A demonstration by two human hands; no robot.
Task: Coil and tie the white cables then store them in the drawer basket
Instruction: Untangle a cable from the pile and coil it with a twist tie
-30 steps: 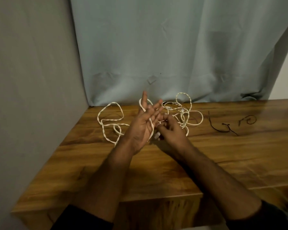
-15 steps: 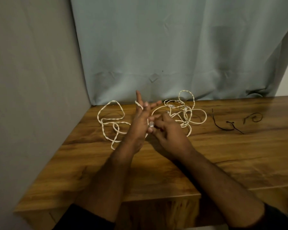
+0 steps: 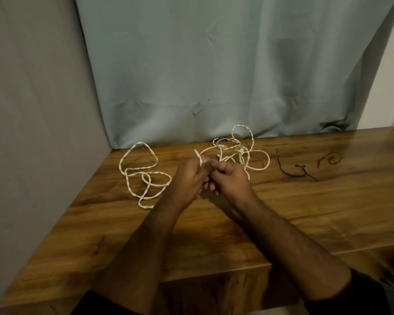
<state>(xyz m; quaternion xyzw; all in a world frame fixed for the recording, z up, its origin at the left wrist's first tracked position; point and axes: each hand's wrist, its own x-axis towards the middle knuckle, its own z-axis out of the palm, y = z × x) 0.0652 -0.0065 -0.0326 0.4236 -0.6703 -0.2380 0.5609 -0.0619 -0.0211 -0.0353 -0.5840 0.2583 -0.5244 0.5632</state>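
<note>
two hands meet above the middle of the bench (image 3: 214,235), a little back from its near edge: the left hand (image 3: 189,178) has its fingers curled round a short run of white cable (image 3: 257,155), whose end sticks up past the knuckles as a small pale tip, while the right hand (image 3: 231,178), knuckles up, pinches the same strand just beside it, thumb and fingers closed on the cord. the hands touch or nearly touch; how the cord runs between the palms is hidden. from the right hand the cable runs away toward the far edge of the bench, spreading into a loose tangle of loops against the foot of the curtain (image 3: 214,76), so the slack to be gathered lies beyond and slightly right of the grip, nearer the right hand. a second twisted white cable (image 3: 141,176) sprawls on the bench toward its far left corner, just beside the left forearm and well clear of the right hand; the left hand is judged the nearer one for it. two thin dark ties (image 3: 298,172) lie apart toward the far right of the bench, on the right hand's side. coiling looks barely begun, and no drawer basket is in view.
</note>
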